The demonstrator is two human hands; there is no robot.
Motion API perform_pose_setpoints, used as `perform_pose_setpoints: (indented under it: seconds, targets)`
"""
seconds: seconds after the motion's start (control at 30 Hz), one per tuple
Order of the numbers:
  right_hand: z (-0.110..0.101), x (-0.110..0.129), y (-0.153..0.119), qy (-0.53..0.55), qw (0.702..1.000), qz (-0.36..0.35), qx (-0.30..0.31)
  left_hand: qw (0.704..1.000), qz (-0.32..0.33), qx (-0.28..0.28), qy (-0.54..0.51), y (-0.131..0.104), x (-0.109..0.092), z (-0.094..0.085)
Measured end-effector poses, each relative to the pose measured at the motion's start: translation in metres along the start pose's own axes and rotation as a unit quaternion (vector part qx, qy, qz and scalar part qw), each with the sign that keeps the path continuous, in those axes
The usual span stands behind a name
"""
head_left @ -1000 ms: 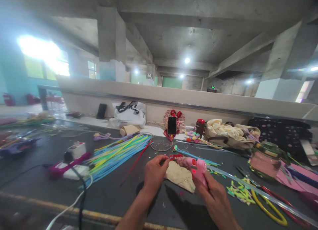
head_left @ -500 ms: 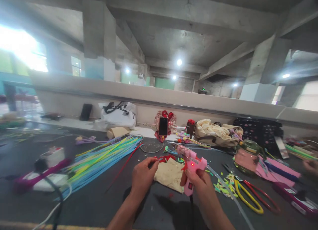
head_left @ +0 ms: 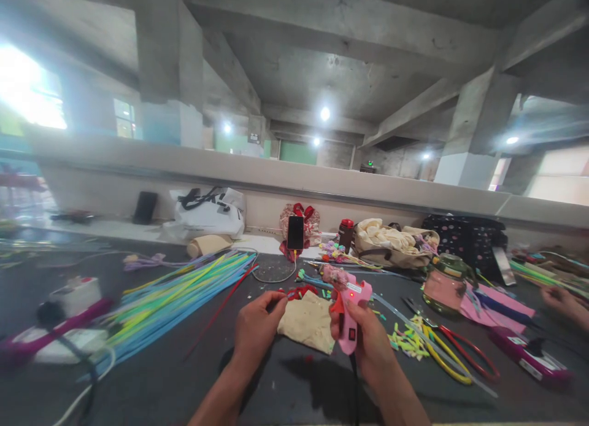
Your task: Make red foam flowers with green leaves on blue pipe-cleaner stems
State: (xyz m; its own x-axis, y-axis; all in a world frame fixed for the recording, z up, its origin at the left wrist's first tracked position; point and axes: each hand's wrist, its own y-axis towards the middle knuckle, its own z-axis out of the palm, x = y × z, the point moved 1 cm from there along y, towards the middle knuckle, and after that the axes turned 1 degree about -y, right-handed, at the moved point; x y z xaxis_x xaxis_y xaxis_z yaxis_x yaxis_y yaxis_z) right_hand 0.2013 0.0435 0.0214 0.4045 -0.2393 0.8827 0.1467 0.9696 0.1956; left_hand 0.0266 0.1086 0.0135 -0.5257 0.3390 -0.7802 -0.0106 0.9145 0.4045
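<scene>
One pink glue gun (head_left: 359,292): gripped in our right hand (head_left: 372,334), barrel (head_left: 337,277) pointing leftward.
Left hand (head_left: 256,323): fingertips pinched, left of the glue gun; we cannot tell on what.

One pink glue gun (head_left: 350,318), two purple power strips (head_left: 529,360), one red-capped bottle (head_left: 345,236), one white bag (head_left: 212,215)
</scene>
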Motion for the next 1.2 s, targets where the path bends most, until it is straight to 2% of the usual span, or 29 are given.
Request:
perform_pose_setpoints:
  seconds: [0.27, 0.53, 0.67, 0.77, 1.0, 1.2]
  targets:
    - [0.002, 0.001, -0.010, -0.075, 0.996, 0.000, 0.043, 1.000, 0.008, -0.006, 0.007, 0.000, 0.000, 0.002]
    - [-0.003, -0.007, -0.023, -0.262, 0.965, 0.023, -0.025, 0.999, 0.018, -0.026, 0.030, -0.003, -0.001, 0.003]
    - [-0.005, -0.008, -0.026, -0.330, 0.942, -0.021, -0.063, 0.998, 0.026, -0.029, 0.042, -0.004, -0.002, 0.004]
    - [-0.004, -0.010, -0.027, -0.337, 0.938, -0.038, -0.070, 0.998, 0.033, -0.030, 0.052, -0.005, -0.002, 0.004]
    - [-0.009, -0.022, -0.024, -0.322, 0.945, 0.004, -0.060, 0.996, 0.058, -0.024, 0.066, -0.008, -0.002, 0.005]
    - [-0.014, -0.025, -0.022, -0.352, 0.933, -0.009, -0.077, 0.995, 0.072, -0.020, 0.070, -0.009, -0.002, 0.007]
